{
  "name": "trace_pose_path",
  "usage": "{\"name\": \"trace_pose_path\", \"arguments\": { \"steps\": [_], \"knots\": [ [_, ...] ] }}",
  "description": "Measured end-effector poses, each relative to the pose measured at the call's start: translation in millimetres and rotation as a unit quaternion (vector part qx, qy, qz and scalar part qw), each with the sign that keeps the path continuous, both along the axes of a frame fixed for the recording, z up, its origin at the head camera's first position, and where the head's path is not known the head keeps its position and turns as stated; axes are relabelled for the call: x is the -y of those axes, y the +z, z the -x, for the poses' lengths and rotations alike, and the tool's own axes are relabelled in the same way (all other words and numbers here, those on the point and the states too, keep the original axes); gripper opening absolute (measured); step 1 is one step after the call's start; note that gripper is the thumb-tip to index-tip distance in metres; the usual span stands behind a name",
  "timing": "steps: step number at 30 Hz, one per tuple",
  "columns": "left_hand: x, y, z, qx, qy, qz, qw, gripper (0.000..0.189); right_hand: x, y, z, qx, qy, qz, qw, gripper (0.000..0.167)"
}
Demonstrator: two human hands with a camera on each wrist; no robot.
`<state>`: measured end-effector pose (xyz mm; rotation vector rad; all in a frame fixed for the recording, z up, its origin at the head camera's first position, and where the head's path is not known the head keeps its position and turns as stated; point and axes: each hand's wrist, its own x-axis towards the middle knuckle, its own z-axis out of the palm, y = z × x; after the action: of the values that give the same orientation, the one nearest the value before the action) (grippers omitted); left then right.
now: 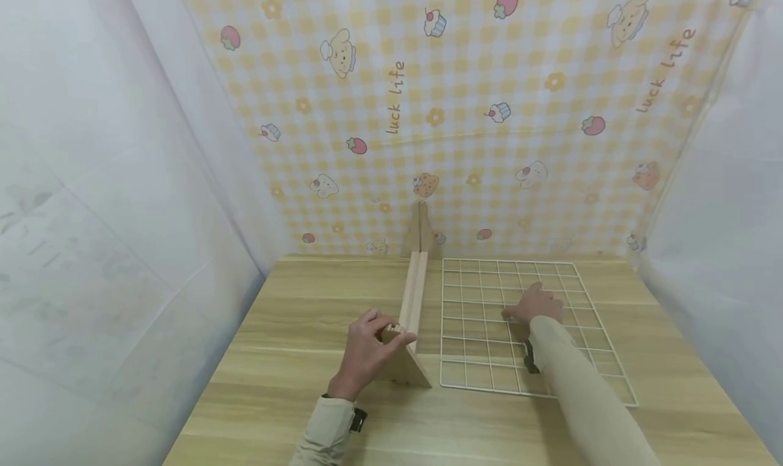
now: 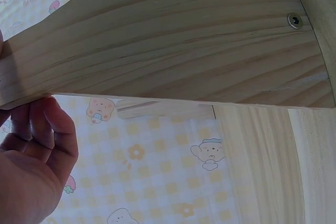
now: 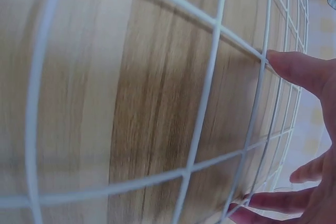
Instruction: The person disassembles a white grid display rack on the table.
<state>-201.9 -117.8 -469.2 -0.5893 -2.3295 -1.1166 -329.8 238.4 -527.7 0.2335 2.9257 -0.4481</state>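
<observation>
A wooden stand with a long crossbar (image 1: 414,296) and upright end panels stands on the table. My left hand (image 1: 366,350) grips the narrow top of its near end panel (image 1: 411,371), thumb on one side and fingers on the other. Two screws show low on this panel (image 2: 157,51) in the left wrist view. Right of the stand, a white wire grid panel (image 1: 465,337) lies on the table. My right hand (image 1: 538,306) rests on it with thumb and fingers spread. In the right wrist view, the thumb (image 3: 294,66) touches a wire crossing on the grid (image 3: 209,72).
The stand's far end panel (image 1: 420,228) stands close to the checked cloth backdrop (image 1: 465,147). White sheets hang at the left (image 1: 153,181) and right (image 1: 703,201) of the wood-grain table (image 1: 287,357).
</observation>
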Motion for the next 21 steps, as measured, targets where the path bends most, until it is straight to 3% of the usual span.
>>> {"name": "trace_pose_path", "arguments": {
  "steps": [14, 17, 21],
  "knots": [
    [3.1, -0.7, 0.1, -0.019, -0.004, 0.008, 0.9998, 0.029, 7.2, 0.9, -4.7, 0.01, -0.004, 0.0, 0.9999, 0.102],
    [5.9, 1.2, 0.2, 0.003, -0.012, 0.017, 0.9998, 0.027, 7.8, 0.9, -6.1, 0.014, 0.0, 0.014, 0.9998, 0.104],
    [16.8, 7.9, 5.0, 0.054, -0.035, 0.004, 0.9979, 0.02, 8.1, 7.9, -7.5, 0.026, 0.018, 0.028, 0.9991, 0.092]
  ]
}}
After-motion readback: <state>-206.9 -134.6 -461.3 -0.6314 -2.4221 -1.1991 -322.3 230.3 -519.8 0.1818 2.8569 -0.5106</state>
